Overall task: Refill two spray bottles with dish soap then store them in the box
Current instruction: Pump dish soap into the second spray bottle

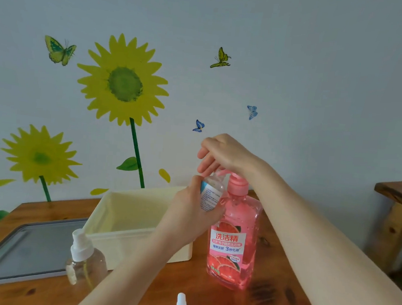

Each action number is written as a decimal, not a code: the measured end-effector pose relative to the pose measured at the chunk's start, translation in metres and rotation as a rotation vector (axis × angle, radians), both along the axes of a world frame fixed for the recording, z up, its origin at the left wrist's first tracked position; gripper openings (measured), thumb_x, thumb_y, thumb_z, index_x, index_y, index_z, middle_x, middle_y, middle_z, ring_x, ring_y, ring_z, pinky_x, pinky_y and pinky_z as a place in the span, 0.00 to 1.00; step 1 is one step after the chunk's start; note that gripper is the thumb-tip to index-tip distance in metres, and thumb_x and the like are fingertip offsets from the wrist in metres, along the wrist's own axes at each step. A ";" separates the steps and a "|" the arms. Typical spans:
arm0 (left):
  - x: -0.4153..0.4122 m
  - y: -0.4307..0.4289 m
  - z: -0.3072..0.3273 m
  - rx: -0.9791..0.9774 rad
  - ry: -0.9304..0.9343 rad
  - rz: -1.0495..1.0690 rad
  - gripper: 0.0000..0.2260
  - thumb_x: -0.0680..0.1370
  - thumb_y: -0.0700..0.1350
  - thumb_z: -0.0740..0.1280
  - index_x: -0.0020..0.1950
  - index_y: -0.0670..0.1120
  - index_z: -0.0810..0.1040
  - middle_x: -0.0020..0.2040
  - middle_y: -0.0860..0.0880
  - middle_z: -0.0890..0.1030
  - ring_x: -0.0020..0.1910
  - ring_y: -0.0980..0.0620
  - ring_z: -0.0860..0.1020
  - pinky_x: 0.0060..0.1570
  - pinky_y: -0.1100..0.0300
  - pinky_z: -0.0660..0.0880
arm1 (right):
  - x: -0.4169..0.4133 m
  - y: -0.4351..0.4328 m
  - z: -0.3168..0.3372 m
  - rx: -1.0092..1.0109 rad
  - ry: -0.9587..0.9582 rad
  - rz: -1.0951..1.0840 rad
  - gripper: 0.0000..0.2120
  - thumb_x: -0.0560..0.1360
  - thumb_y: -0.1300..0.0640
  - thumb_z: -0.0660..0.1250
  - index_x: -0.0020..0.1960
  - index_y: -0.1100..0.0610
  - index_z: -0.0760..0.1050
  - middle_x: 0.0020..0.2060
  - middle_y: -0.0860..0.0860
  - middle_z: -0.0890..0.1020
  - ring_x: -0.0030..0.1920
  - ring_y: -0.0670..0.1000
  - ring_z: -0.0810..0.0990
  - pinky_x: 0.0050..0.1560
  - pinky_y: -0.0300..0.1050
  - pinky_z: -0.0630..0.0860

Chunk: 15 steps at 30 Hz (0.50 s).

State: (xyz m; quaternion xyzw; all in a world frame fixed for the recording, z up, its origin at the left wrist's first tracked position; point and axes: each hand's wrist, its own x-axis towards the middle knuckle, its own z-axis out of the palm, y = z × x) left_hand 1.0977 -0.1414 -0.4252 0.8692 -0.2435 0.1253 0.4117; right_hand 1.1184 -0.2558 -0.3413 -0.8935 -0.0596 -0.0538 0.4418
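Head view, front edge: a white spray head (181, 304) pokes up at the bottom of my picture, cut off by the frame. I take it as unscrewed from the bottle now being filled and parked within reach.
Capped spray bottle (85, 261): stands upright on the counter (276, 288) to the left with its sprayer on, just in front of the box. It looks to me like it is waiting its turn.
Grey lid (22, 247): lies flat to the left of the box, off so the box is open for storing.
Dish soap bottle (232, 245): pink, upright on the counter, placed so the pump can be pushed straight down.
Left hand (186, 213): raised off the counter, fingers and thumb wrapped round the small spray bottle (210, 196).
Small spray bottle: held tilted beside the soap bottle's shoulder, its open neck up under the pump spout to catch the soap. I cannot tell how full it is.
Right hand (223, 154): comes in from the right with the wrist bent. The heel of the palm rests on the pump head (237, 181), and the fingers are straight, hanging forward and gripping nothing.
Box (128, 218): cream, open, behind the left forearm, nothing visible inside.
Wall: sunflower and butterfly stickers.
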 end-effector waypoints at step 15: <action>-0.002 0.008 0.019 0.116 -0.096 0.003 0.25 0.71 0.57 0.69 0.64 0.49 0.66 0.40 0.58 0.71 0.36 0.59 0.73 0.33 0.68 0.72 | -0.001 0.005 0.008 -0.086 -0.022 0.020 0.18 0.77 0.57 0.52 0.47 0.66 0.78 0.36 0.56 0.82 0.41 0.55 0.81 0.38 0.41 0.75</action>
